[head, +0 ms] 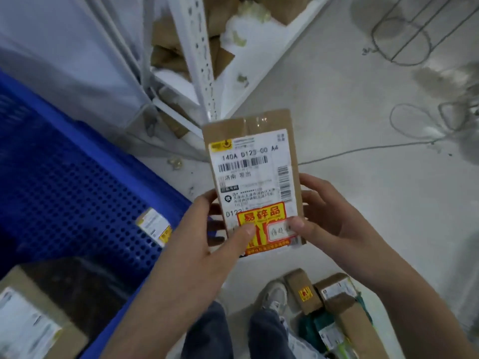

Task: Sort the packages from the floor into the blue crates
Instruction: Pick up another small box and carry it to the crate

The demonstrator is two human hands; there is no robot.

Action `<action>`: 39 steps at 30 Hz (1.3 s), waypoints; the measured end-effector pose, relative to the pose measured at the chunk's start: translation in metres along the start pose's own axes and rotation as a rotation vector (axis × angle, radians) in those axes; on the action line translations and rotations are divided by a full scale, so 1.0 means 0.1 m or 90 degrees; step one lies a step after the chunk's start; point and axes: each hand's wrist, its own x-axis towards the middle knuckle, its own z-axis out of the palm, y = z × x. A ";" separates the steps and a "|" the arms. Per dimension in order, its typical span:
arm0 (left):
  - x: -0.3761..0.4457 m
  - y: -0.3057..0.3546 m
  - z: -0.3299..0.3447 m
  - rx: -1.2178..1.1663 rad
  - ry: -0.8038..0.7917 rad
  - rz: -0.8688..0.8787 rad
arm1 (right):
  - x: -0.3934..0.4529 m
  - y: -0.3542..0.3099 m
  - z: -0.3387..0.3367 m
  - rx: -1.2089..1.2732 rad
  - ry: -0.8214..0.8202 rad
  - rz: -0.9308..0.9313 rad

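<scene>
Both hands, left and right, raised together, thumbs pressed forward, fingers curled.

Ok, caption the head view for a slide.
Both hands, left and right, hold a labelled cardboard package beside a blue crate.

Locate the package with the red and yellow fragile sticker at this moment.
In the head view the package is centre frame, held up by the left hand and right hand, right of the blue crate, above the floor.
</scene>
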 end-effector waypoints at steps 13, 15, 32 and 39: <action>0.09 -1.14 -1.76 -0.288 0.212 -0.196 | 1.56 -0.14 2.03 -0.319 -0.328 0.114; 0.26 -1.40 -1.75 -0.344 0.216 -0.252 | 1.79 0.12 2.17 -0.357 -0.393 0.222; 0.76 -2.74 -1.18 -0.333 0.239 -0.628 | 1.92 1.70 2.86 -0.666 -0.357 0.437; 0.81 -2.85 -1.14 -0.373 0.188 -0.602 | 2.00 1.73 2.64 -0.946 -0.401 0.298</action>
